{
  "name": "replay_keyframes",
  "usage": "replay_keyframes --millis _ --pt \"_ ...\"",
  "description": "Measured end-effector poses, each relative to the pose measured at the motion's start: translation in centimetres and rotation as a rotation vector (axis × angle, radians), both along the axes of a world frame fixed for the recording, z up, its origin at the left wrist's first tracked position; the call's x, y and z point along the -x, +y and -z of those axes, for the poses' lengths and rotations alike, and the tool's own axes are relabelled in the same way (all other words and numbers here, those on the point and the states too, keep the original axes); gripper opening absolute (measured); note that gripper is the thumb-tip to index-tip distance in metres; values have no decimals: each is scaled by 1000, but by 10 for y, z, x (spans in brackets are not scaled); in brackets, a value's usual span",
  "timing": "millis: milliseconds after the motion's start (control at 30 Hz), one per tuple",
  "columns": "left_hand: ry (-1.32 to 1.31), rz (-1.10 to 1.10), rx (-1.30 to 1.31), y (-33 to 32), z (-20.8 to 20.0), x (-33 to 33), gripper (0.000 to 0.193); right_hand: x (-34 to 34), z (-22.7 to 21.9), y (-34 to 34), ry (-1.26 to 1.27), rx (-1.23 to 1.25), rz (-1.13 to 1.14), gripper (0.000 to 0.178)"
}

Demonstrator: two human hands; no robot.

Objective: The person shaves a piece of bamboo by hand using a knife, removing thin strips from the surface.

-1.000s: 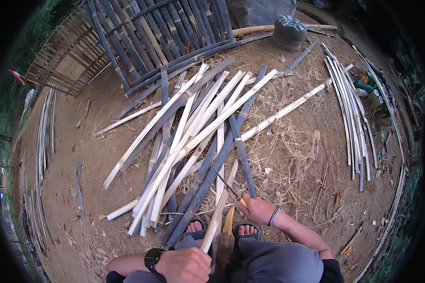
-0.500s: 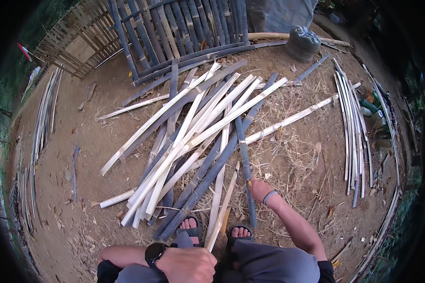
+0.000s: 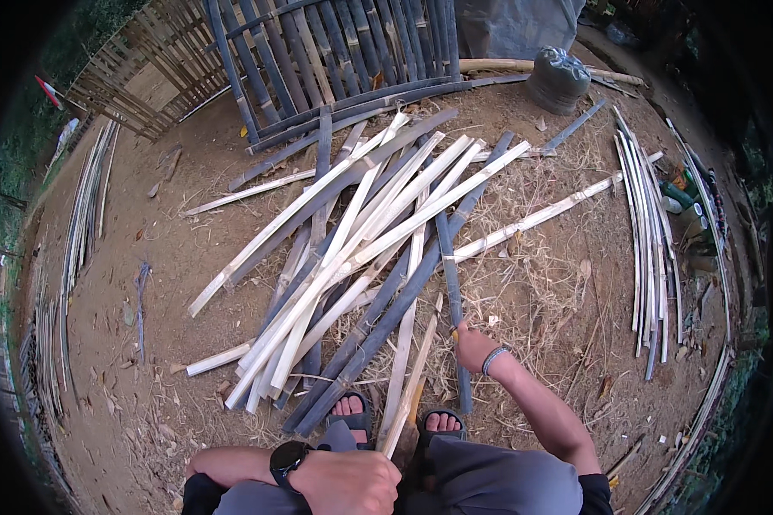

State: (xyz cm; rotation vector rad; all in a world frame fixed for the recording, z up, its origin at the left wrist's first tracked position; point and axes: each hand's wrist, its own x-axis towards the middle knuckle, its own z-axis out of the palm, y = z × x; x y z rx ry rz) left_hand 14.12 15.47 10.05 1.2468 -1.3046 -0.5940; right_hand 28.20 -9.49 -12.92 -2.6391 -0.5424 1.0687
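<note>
My left hand, wearing a dark watch, is closed around the lower end of a pale bamboo strip near my knees. The strip slants up and away from me, its far tip close to my right hand. My right hand, with a bracelet at the wrist, is closed beside a dark bamboo strip. A small yellowish end shows at its thumb side; the rest of what it grips is hidden. In front of me lies a crossed pile of split bamboo strips, some pale, some dark-skinned.
A dark bamboo slat panel stands at the back, a slatted fence to its left. A filled plastic sack sits at the back right. More strips lie far right and far left. Shavings litter the ground.
The whole view has shifted slightly, so the scene sits a little further right. Both hands keep nearly the same places and grips; the pile looks unmoved.
</note>
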Motion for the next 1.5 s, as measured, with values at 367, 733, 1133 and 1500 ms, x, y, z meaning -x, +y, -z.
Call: replay_keyframes --millis 367,733,1133,1500 --pt "-154 -202 105 -7 -14 -5 32 -6 -4 3 10 74 74 41" --pt "132 -483 377 52 3 -9 22 85 -80 34 -89 -300 90 26" --pt "96 -509 420 54 5 -17 20 89 -86 44 -68 -421 107 20" --pt "106 -557 412 59 5 -10 24 97 -82 56 25 -506 82 22"
